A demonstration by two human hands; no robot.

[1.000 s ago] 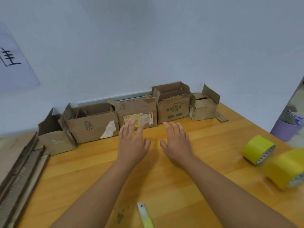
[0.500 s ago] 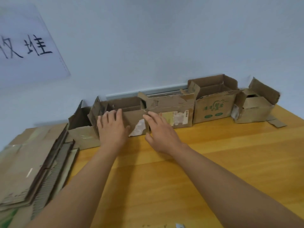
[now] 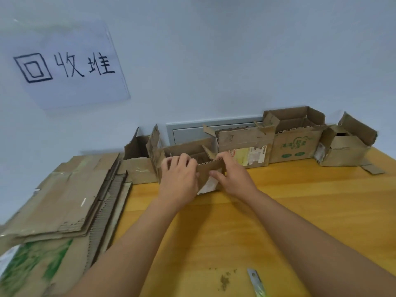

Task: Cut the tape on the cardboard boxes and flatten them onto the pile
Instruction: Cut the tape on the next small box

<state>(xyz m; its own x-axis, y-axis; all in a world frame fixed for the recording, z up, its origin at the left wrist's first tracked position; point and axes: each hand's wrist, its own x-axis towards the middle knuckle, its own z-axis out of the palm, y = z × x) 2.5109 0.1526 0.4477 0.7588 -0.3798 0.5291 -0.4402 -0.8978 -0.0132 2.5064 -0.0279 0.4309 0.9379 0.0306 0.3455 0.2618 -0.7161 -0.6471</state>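
Observation:
A row of open cardboard boxes stands along the wall at the back of the wooden table. My left hand and my right hand both grip the front wall of the second box from the left, fingers curled over its top edge. A torn white label shows on its front between my hands. To the left lies the pile of flattened cardboard. A utility knife blade lies on the table near the bottom edge, apart from both hands.
A smaller box stands left of the held one; a taped box, a green-printed box and a small open box stand to its right. A cardboard scrap lies at the far right. A paper sign hangs on the wall.
Both hands moved forward and left from hovering over the table to the second box and closed over its front wall. The view swung left, bringing the pile and sign into sight.

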